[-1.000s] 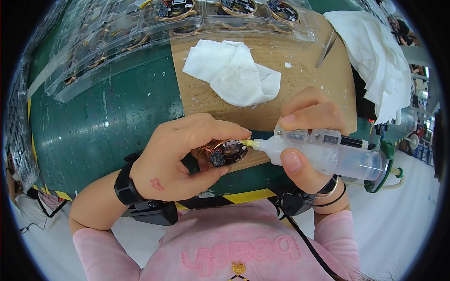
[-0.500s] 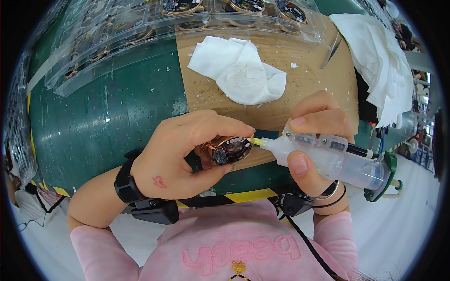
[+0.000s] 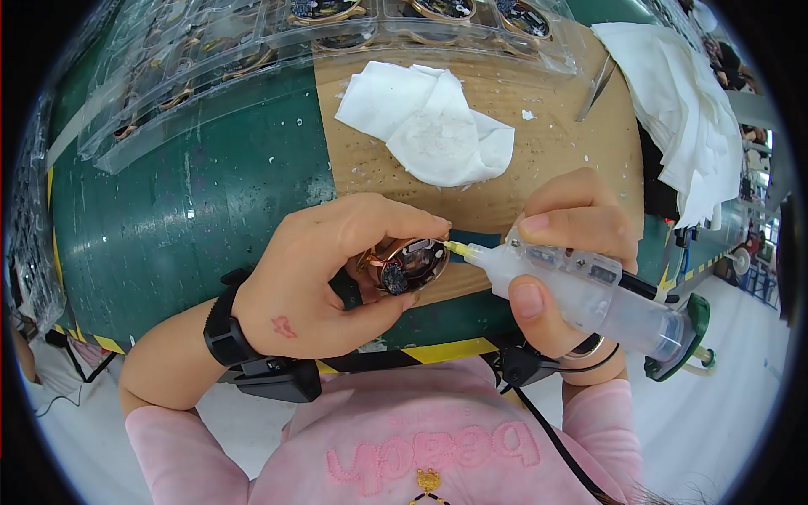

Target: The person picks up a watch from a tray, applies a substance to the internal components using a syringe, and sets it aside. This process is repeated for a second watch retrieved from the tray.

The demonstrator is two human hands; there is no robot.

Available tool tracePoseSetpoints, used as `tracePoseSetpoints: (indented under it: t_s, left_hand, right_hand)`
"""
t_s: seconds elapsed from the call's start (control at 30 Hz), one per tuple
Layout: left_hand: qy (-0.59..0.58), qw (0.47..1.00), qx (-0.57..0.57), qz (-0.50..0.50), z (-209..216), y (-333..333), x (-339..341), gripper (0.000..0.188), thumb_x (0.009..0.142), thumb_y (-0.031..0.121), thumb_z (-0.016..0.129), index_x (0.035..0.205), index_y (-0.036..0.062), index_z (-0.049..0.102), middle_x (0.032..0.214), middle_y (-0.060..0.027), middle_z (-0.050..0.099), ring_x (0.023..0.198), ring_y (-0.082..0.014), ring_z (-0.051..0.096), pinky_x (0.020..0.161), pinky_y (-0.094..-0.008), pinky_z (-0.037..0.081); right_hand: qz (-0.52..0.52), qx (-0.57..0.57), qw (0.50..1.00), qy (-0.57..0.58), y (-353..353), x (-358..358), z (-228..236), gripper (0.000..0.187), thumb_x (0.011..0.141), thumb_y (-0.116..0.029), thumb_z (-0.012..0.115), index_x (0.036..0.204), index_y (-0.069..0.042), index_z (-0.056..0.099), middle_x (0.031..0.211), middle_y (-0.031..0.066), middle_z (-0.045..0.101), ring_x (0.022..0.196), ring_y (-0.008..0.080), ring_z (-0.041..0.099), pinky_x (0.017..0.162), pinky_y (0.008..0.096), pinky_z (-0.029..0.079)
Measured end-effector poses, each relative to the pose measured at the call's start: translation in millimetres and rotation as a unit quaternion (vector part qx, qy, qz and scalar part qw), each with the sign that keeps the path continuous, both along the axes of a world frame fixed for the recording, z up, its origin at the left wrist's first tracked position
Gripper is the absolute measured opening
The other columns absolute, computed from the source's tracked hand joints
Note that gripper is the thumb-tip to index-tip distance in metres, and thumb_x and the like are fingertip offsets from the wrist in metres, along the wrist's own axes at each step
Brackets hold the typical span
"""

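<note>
Between thumb and fingers, my left hand grips a round watch case with a copper-coloured rim and dark electronics showing inside. My right hand is closed around a dispensing syringe, a translucent barrel with a green flange at its far right end. The syringe's yellow needle tip points left and meets the upper right rim of the watch case; whether it touches, I cannot tell. Part of the case lies hidden behind my left fingers.
Crumpled white cloth rests on a brown board ahead of my hands. Tweezers lie at the board's right, beside stacked white cloths. Clear plastic trays holding several watch cases stand at the back. Striped tape edges the green table.
The watch case has turned slightly in my left hand. The syringe's rear end has swung a little down and left, its needle staying near the rim.
</note>
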State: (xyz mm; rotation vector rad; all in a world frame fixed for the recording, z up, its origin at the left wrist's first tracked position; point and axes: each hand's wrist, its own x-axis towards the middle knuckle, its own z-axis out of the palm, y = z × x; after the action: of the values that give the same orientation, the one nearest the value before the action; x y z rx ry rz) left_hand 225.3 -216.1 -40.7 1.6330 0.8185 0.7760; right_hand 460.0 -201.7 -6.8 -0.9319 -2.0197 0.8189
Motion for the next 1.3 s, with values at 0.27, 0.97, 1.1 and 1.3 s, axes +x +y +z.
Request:
tracePoseSetpoints:
  t_s: [0.27, 0.97, 1.1, 1.3]
  left_hand:
    - [-0.017, 0.999, 0.034, 0.03, -6.1, -3.1, 2.9, 0.049, 0.069, 0.0, 0.071, 0.116, 0.004, 0.057, 0.096, -0.008, 0.062, 0.078, -0.0176, 0.063, 0.06, -0.024, 0.051]
    - [0.016, 0.998, -0.06, -0.017, -0.3, -2.7, -2.2, 0.056, 0.071, -0.004, 0.074, 0.121, 0.0009, 0.051, 0.116, -0.0101, 0.059, 0.102, -0.0147, 0.061, 0.086, -0.0256, 0.047]
    - [-0.027, 0.999, -0.001, 0.035, -6.2, -3.5, 4.2, 0.048, 0.069, 0.0, 0.073, 0.114, 0.0031, 0.057, 0.091, -0.0047, 0.06, 0.069, -0.0121, 0.06, 0.055, -0.0219, 0.049]
    - [-0.022, 0.999, 0.001, 0.035, -6.2, -2.6, 4.9, 0.049, 0.068, 0.0, 0.073, 0.113, 0.0026, 0.057, 0.09, -0.0053, 0.059, 0.07, -0.0133, 0.06, 0.056, -0.0221, 0.049]
  right_hand:
    - [0.008, 0.025, 1.0, -0.008, -5.5, -2.3, -1.2, 0.04, 0.079, -0.037, 0.071, 0.101, -0.008, 0.052, 0.087, 0.0129, 0.053, 0.07, 0.0183, 0.053, 0.06, 0.0286, 0.045]
    - [0.027, 0.052, 0.998, -0.008, -4.7, -2.2, -3.3, 0.041, 0.079, -0.035, 0.072, 0.104, -0.009, 0.053, 0.09, 0.0127, 0.052, 0.071, 0.0183, 0.054, 0.059, 0.0274, 0.045]
    - [0.038, 0.056, 0.998, -0.004, -4.8, -4.1, -2.1, 0.043, 0.078, -0.036, 0.073, 0.105, -0.009, 0.054, 0.09, 0.0126, 0.053, 0.07, 0.018, 0.054, 0.057, 0.0269, 0.045]
    - [0.07, 0.049, 0.996, 0.012, -4.3, -8.2, -2.5, 0.046, 0.076, -0.036, 0.076, 0.107, -0.009, 0.055, 0.09, 0.0123, 0.053, 0.07, 0.0174, 0.054, 0.056, 0.0263, 0.045]
